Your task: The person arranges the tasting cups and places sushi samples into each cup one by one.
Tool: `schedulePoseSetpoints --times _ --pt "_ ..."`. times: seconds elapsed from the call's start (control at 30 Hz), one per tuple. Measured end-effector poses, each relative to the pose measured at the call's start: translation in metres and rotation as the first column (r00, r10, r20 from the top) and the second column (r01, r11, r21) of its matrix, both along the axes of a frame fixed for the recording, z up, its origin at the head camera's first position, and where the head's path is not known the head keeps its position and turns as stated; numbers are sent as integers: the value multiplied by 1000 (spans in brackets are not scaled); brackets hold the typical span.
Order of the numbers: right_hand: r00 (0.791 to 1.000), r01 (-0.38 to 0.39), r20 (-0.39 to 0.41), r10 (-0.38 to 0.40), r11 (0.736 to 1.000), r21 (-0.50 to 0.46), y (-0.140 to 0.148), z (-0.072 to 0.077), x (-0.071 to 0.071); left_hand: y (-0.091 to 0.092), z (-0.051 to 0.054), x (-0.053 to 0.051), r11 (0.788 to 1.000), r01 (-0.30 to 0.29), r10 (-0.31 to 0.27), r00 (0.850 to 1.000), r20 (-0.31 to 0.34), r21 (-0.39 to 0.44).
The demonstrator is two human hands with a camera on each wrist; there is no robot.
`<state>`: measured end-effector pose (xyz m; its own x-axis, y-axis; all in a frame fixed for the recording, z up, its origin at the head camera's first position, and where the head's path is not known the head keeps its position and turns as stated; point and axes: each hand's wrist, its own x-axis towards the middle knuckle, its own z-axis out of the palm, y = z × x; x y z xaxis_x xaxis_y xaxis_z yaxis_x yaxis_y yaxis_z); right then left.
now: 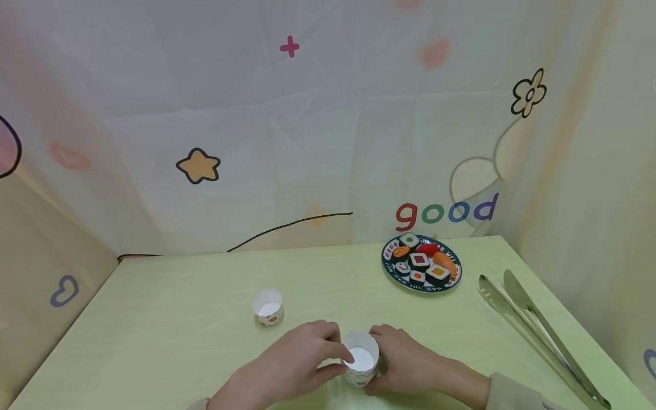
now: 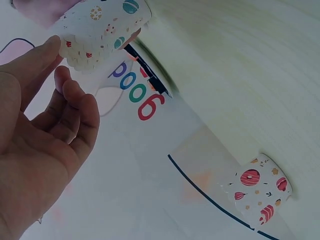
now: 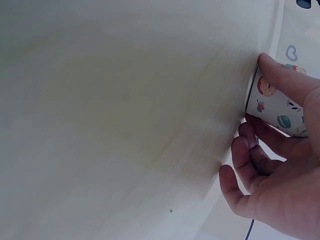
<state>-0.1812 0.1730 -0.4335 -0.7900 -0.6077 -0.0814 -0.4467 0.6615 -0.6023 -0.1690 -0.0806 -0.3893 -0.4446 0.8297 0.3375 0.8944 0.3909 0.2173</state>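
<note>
A white paper baking cup (image 1: 361, 376) with a colourful print stands upright on the table, near its front edge. Its scalloped edges look layered in the left wrist view, but I cannot tell how many cups are nested. My left hand (image 1: 299, 364) pinches the cup's rim (image 2: 82, 57), index finger inside and thumb outside. From the other side, my right hand (image 1: 410, 361) grips the cup's lower wall (image 3: 272, 97) between thumb and index finger. Beyond my left hand, apart from both hands, a second paper baking cup (image 1: 269, 307) with red prints stands upright.
A round patterned plate (image 1: 392, 275) with several sushi pieces (image 1: 419, 261) is at the back right. Metal tongs (image 1: 545, 336) lie spread along the right side of the pale green table (image 1: 169, 324). A printed curtain (image 1: 256, 125) stands behind the table and at its sides.
</note>
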Motion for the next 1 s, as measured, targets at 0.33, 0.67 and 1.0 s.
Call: schedulePoseSetpoints --times 0.33,0.67,1.0 --pt "1000 -2 16 2 1000 -10 0 3 1 2 3 -1 1000 10 -11 999 -37 -14" --pt "999 3 37 -3 1000 -4 0 4 1 3 7 -1 999 -10 8 999 -54 -51" --pt "999 -4 41 4 1000 -4 0 4 1 1 5 -1 1000 -15 14 991 -129 -4"
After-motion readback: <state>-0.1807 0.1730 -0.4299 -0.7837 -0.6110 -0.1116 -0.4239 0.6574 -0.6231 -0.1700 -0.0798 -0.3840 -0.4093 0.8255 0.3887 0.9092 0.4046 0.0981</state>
